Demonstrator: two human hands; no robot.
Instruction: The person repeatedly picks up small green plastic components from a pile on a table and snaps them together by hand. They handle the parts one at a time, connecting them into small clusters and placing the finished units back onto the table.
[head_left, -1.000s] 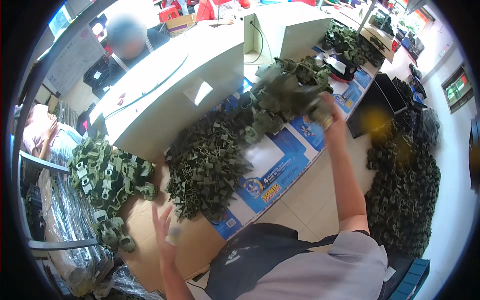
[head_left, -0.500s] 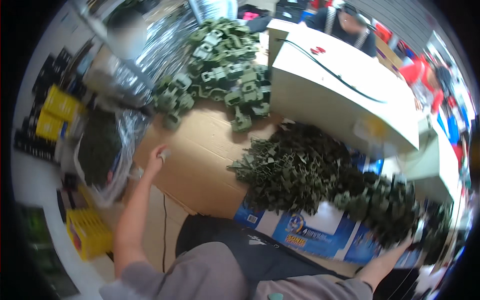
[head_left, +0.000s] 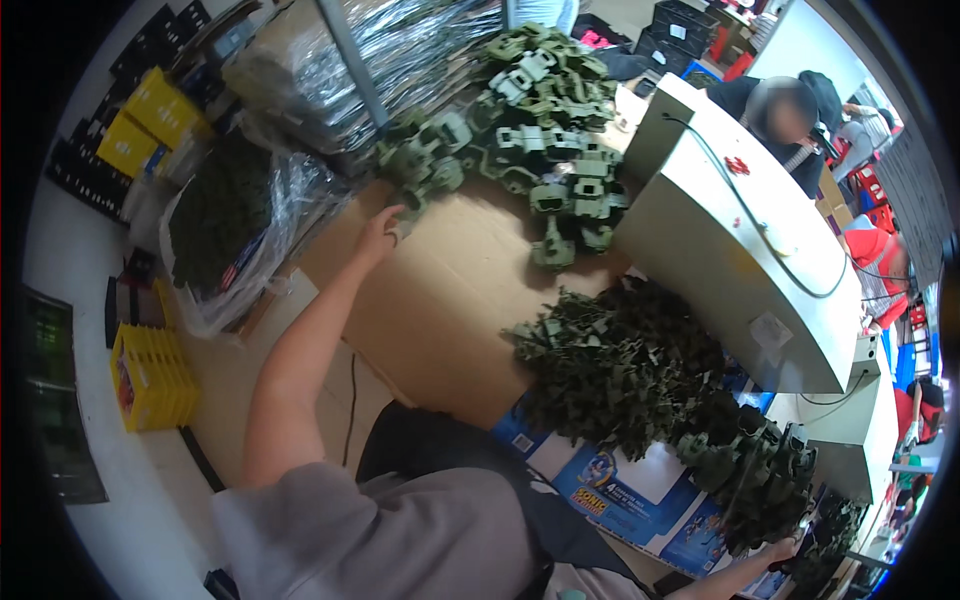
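My left hand (head_left: 378,238) is at the near left end of a heap of green moulded plastic parts (head_left: 545,140). Its thumb and fingers close around the lowest green plastic part (head_left: 408,205) there. A pale band or cap shows at a fingertip. My right hand (head_left: 783,550) is far out at the lower right, beside a cluster of dark green parts (head_left: 755,465). Its fingers are small and partly hidden, so what they hold does not show. Between the hands lies a large pile of small dark green pieces (head_left: 625,365).
A flattened cardboard sheet (head_left: 450,300) and a blue printed carton (head_left: 620,490) lie under the parts. A pale machine housing (head_left: 740,220) with a cable borders the right. A plastic-lined bag (head_left: 225,220) and yellow crate (head_left: 150,375) stand left. Other people work beyond.
My left hand has moved forward to the green part at the heap's near end. My right hand stays by the dark green cluster. The view has turned, shifting the scene.
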